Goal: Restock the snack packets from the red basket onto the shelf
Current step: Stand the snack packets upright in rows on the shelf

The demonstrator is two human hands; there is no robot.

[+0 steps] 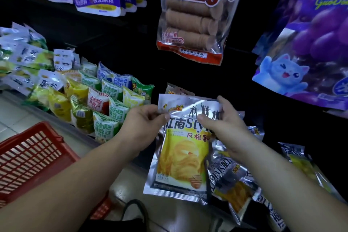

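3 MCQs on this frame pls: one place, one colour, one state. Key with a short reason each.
1. Where is the red basket in the view?
A upper right
B lower left
C centre top

2. What colour is the picture panel on the held silver packet?
A blue
B pink
C yellow

3. How is the silver packet held?
A both hands pinch its top
B one hand only
C lying loose, untouched

Key:
1 B, the basket is beside the left forearm.
2 C, the panel under the text is yellow.
3 A, the left hand and right hand each pinch a top corner.
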